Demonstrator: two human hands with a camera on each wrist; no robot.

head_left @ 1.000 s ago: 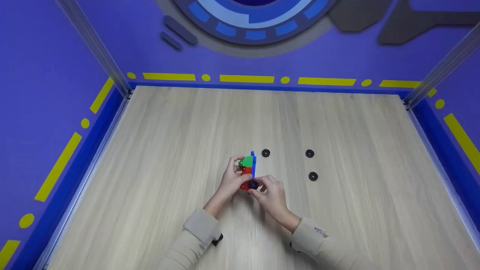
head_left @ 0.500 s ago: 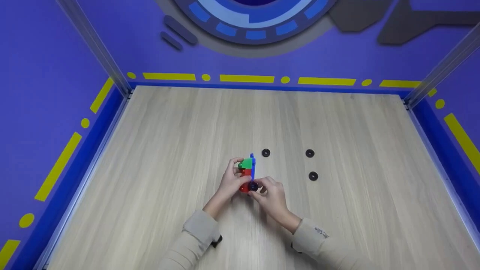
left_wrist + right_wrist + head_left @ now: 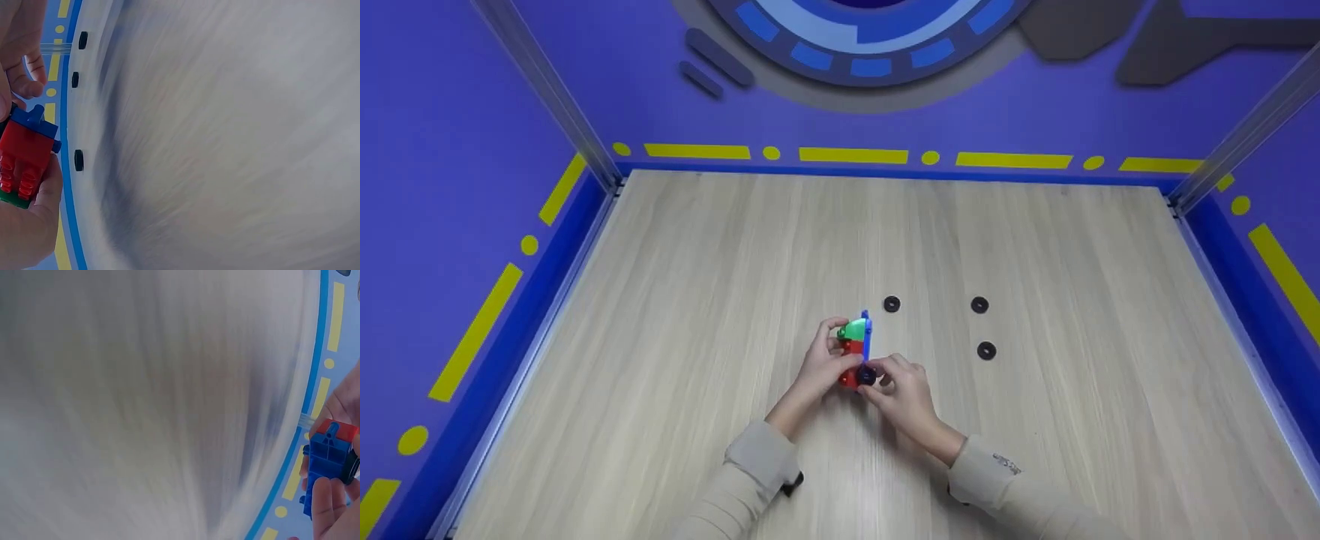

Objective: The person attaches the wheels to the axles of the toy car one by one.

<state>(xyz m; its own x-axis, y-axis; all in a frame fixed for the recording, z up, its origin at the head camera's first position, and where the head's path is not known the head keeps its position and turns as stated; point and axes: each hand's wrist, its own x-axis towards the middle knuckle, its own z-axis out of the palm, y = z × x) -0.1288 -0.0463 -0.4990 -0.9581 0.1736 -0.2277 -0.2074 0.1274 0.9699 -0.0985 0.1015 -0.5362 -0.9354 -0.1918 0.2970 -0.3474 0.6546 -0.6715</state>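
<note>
My left hand [image 3: 814, 369] grips a toy vehicle of building blocks, turned on its side in the head view. It has a green block [image 3: 853, 330], red blocks [image 3: 27, 147] and a long blue base [image 3: 326, 458] with axle stubs. At the base's near end, a black wheel [image 3: 867, 374] is pinched between the thumb and fingers of my right hand [image 3: 910, 394]. The wheel lies right against the side of the base. In the right wrist view its dark edge shows beside the blue underside, partly covered by fingers.
Three more black wheels lie on the wooden table [image 3: 720, 300]: one wheel [image 3: 892, 304] just beyond the vehicle, another [image 3: 979, 305] farther right, and a third [image 3: 986, 350] nearer on the right. Blue-purple panels [image 3: 840, 127] with yellow marks border the table's back and sides.
The toy vehicle has shifted slightly toward the person, with the right hand staying at its wheel. Both grips look the same, and the loose wheels lie where they were.
</note>
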